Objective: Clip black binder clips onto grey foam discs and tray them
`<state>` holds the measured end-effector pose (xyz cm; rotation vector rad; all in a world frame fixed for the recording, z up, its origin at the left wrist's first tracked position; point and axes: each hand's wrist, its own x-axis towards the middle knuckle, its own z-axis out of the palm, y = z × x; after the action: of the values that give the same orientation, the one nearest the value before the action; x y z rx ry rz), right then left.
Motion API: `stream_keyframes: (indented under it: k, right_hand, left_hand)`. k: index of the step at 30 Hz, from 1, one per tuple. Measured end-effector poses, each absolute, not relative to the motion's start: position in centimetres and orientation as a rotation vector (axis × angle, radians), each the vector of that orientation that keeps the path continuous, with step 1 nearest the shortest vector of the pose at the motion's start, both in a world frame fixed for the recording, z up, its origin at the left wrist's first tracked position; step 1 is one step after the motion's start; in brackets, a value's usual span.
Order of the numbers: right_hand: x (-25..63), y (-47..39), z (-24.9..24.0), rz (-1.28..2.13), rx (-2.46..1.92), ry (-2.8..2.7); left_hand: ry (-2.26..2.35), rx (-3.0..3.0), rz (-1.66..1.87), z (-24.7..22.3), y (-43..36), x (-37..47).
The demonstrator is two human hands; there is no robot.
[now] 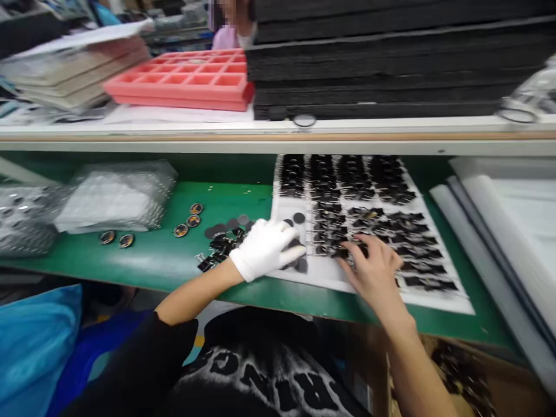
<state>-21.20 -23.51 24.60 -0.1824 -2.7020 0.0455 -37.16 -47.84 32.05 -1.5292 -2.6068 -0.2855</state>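
My left hand, in a white glove, reaches over several flat black discs on a white sheet. Its thumb and fingers are apart, with dark discs under and between them. My bare right hand is closed, thumb and fingertips pinched at a black binder clip by the lower end of a row. Its fingers partly hide that clip. Rows of black binder clips cover much of the sheet. Left of my glove lie a loose pile of binder clips and more dark grey discs.
Several round badges rest on the green table. Clear plastic trays stand at the left, rolled sheets at the right. Overhead, a shelf carries a pink compartment tray and black stacked sheets. A person is behind.
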Motion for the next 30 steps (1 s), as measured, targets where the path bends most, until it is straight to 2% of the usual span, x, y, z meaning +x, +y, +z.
stream_keyframes:
  k: [3, 6, 10, 18, 24, 30]
  right_hand:
    - [-21.1, -24.6, 24.7, 0.003, -0.083, -2.694]
    - [-22.0, -26.2, 26.0, -0.001, 0.042, -2.674]
    - [-25.4, -29.3, 29.0, 0.043, 0.285, -2.683]
    - [-35.6, -37.1, 31.3, 0.196, 0.699, -2.999]
    - [-36.0, -33.2, 32.4, 0.064, 0.25, -3.163]
    - [-33.1, -32.2, 31.2, 0.235, 0.291, -3.393]
  left_hand:
    - [-2.734, -1.023, -0.311, 32.9, -54.9, -41.8]
    - [-2.928, -0.48, -0.068, 31.8, -62.2, -47.0]
    - [-3.165, -0.222, 0.025, 29.3, -67.1, -51.7]
    - [-3.154, -0.555, -0.058, 27.7, -61.8, -54.6]
    - [-3.025, -0.789, -0.255, 25.7, -59.7, -53.4]
    - [-3.014, -0.84, -0.284, 25.1, -60.1, -53.1]
